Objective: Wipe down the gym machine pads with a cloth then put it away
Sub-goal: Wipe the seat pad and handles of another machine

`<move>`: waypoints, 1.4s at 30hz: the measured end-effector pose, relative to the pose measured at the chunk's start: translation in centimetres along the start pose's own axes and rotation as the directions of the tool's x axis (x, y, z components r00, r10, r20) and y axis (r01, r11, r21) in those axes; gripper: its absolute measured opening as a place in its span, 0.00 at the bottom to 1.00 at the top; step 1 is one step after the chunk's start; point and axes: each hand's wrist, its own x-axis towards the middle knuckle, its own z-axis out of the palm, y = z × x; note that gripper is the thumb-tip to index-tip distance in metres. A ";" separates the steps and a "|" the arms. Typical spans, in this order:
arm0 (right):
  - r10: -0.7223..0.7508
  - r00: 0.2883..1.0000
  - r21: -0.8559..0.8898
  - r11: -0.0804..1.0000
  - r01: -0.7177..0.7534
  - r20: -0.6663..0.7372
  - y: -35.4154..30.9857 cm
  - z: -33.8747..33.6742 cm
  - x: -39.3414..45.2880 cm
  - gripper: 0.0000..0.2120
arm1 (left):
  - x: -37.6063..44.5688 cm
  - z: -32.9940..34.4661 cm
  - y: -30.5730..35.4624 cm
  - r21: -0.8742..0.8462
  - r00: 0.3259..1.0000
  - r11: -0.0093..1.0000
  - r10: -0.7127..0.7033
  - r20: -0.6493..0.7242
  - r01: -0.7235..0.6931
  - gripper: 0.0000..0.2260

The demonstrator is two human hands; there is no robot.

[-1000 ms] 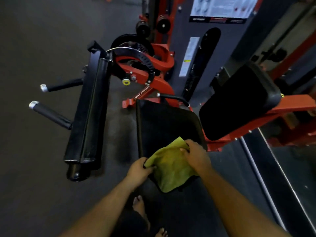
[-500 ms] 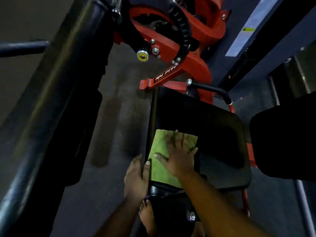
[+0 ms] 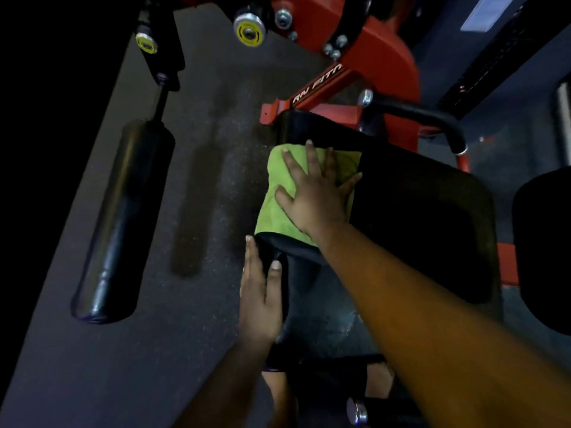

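you are working the wiping step: your right hand (image 3: pixel 315 196) is lying flat, fingers spread and straight, pressing the green cloth (image 3: pixel 279 193) onto the left portion of the black seat pad (image 3: pixel 417 217). the cloth is sitting on the pad's top surface and draping over its left edge, near the far corner by the red frame (image 3: pixel 355 57). your left hand (image 3: pixel 259 298) is resting with straight fingers against the pad's near-left edge, thumb on top, not curled round anything; it seems to be bracing the pad. judgement: the task is early, as only this one strip of the seat is under the cloth. the back pad (image 3: pixel 543 248) at right and the roller pad (image 3: pixel 120 223) at left are sitting well apart from the cloth. next move is calling for a sweep rightward across the seat with even palm pressure, keeping the cloth flat so it is not bunching or slipping off the left edge. putting away is not yet due.
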 end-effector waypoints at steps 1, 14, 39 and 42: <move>-0.034 0.999 -0.019 0.999 0.034 -0.005 0.0 0.3 -1.5 0.36 | -0.1 0.0 -0.1 -0.025 1.000 1.000 0.007 -0.024 -0.008 0.34; -0.065 0.998 -0.107 0.992 0.063 -0.018 0.1 2.2 -9.6 0.36 | -1.5 -1.8 -0.8 -0.090 0.994 0.991 0.100 -0.042 -0.104 0.29; 0.469 0.878 -0.122 0.881 -0.458 0.090 28.3 2.8 -23.6 0.37 | -2.2 6.0 3.7 0.704 0.732 0.212 0.280 0.621 -0.678 0.37; 0.542 0.839 -0.078 0.839 -0.538 0.043 22.8 2.8 -22.2 0.38 | -1.0 8.4 4.3 0.686 0.704 0.179 0.284 0.651 -0.706 0.38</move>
